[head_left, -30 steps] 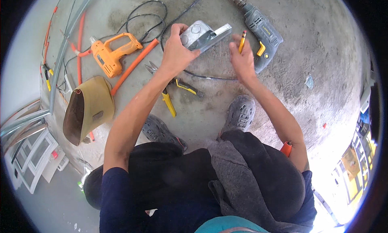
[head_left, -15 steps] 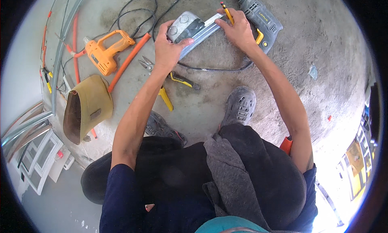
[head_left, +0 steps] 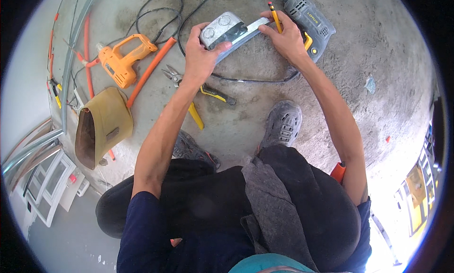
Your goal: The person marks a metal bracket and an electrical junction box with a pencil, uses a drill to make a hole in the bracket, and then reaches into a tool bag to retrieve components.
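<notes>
My left hand [head_left: 197, 57] is closed around a galvanized metal junction box [head_left: 218, 29] with round knockouts, its thumb pressing near the lower edge. Against the box's side lies a length of ribbed metal channel [head_left: 248, 35], slanting up to the right. The fingers and thumb of my right hand [head_left: 289, 42] pinch the channel's far end. A yellow pencil [head_left: 275, 16] with a red tip is also tucked between those fingers, pointing up. Both hands hold the pieces above the concrete floor.
A grey drill [head_left: 309, 22] lies beyond my right hand. At left are an orange heat gun [head_left: 120, 62], orange pipe [head_left: 151, 73], a tan pouch [head_left: 113, 121] and black cable [head_left: 161, 10]. Yellow-handled snips [head_left: 194, 114] and a dark-and-yellow tool [head_left: 220, 95] lie before my feet.
The box and channel have shifted slightly right and tilted, so less of the channel's ribbed face shows. Both hands moved with them, keeping their hold.
</notes>
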`<state>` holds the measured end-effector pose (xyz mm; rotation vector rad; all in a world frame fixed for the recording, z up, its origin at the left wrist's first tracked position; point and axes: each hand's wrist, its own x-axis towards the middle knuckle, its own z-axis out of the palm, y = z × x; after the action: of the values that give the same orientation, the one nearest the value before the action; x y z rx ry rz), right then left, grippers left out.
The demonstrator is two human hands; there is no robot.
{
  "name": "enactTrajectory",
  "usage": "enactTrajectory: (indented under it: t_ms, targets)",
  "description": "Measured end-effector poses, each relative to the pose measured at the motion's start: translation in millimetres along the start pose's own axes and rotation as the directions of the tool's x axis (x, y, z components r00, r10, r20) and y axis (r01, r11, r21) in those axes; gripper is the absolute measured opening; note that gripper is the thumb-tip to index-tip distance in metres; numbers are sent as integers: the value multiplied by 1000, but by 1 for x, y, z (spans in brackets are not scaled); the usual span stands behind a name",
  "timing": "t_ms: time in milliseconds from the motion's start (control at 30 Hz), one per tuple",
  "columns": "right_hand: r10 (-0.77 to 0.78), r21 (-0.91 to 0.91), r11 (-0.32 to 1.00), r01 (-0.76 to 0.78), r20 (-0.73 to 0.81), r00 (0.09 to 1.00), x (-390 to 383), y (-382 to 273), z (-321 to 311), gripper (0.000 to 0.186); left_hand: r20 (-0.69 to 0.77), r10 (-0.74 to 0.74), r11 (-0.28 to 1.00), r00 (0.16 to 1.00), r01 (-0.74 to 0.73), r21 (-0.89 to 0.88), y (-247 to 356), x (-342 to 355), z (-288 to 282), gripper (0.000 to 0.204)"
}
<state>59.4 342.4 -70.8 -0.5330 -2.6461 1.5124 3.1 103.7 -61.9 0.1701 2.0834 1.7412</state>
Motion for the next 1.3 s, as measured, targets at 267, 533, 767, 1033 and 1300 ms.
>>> enactTrajectory:
  t_ms: [267, 533, 767, 1033, 1300]
  targets:
    - [53, 57, 997, -54, 13, 998, -11, 5, -2, 37, -25, -41, 998, 999, 40, -46, 11, -9, 9, 67]
    - [33, 55, 998, -33, -3, 999, -12, 5, -3, 37, -32, 6, 998, 999, -8, -64, 6, -11, 12, 66]
    - [-5, -34, 999, 4, -30, 1000, -18, 3, 3, 47, -87, 53, 998, 995, -50, 31, -1, -12, 16, 64]
    - [-92, -227, 972, 60, -133, 987, -28, -9, 27, 88, -104, 99, 994, 990, -93, 63, -5, -11, 16, 62]
    - [76, -79, 993, -84, -101, 992, -18, -11, 20, 64, -116, 56, 998, 992, -54, 15, 3, -10, 18, 60]
